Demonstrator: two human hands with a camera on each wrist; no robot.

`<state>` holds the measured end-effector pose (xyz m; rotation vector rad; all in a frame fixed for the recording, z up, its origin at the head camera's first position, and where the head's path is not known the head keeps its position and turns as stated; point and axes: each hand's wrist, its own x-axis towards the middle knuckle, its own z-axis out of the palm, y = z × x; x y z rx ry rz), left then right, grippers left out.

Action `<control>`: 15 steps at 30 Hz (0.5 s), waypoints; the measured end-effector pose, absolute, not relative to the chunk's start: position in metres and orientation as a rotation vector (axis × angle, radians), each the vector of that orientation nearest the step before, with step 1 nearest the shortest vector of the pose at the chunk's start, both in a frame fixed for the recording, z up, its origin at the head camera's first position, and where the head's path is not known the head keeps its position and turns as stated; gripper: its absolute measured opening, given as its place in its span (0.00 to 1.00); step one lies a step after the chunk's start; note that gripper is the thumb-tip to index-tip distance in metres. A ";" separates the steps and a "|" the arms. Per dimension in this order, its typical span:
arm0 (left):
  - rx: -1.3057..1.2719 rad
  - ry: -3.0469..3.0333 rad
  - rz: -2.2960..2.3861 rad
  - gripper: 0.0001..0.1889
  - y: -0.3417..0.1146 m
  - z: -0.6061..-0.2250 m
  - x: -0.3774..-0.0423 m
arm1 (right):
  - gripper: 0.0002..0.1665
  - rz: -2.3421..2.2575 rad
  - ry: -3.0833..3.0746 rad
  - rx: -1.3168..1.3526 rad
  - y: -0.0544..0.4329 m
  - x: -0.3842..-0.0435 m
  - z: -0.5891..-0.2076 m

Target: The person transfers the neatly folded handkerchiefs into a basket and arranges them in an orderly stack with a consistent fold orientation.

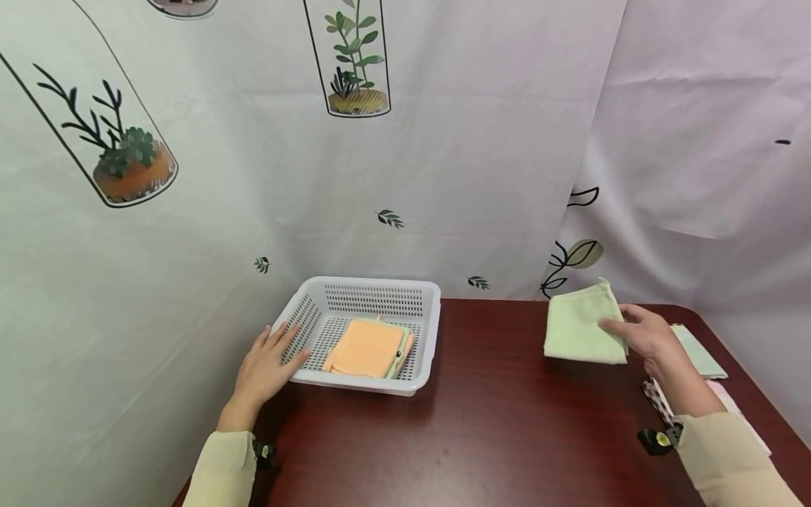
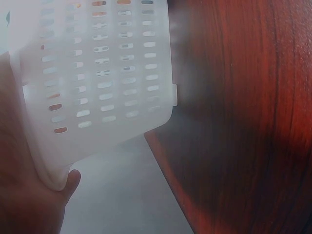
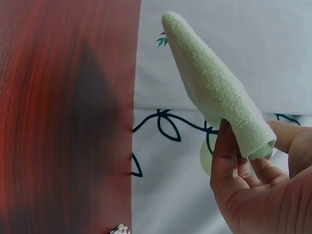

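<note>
My right hand [image 1: 643, 334] pinches one edge of a folded light green towel [image 1: 583, 327] between thumb and fingers. It holds the towel up above the table's right side. In the right wrist view the terry towel [image 3: 214, 83] is seen edge-on, with fingers on both sides of its fold. My left hand [image 1: 266, 366] rests with spread, fairly straight fingers on the left rim of a light grey plastic basket [image 1: 427, 352]. Inside the basket lie folded cloths, an orange towel [image 1: 364, 348] on top and a green edge showing below it. From the left wrist, the basket's slotted wall [image 2: 107, 92] fills the upper left.
On the dark red wooden table [image 1: 494, 422], a pale green folded cloth [image 1: 700, 352] and a pink one [image 1: 735, 408] lie at the far right, partly behind my right arm. Plant-printed white fabric [image 1: 475, 176] hangs right behind the table's back edge.
</note>
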<state>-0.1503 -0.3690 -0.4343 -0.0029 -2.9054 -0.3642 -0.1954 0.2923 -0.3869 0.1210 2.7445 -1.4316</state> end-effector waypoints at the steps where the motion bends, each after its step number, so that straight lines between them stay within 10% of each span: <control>1: -0.005 -2.905 -0.365 0.39 -0.369 -0.434 -0.150 | 0.39 -1.428 2.752 0.119 0.291 -0.195 -0.386; 15: -0.014 -2.899 -0.368 0.40 -0.369 -0.434 -0.149 | 0.36 -1.543 2.713 0.062 0.275 -0.188 -0.380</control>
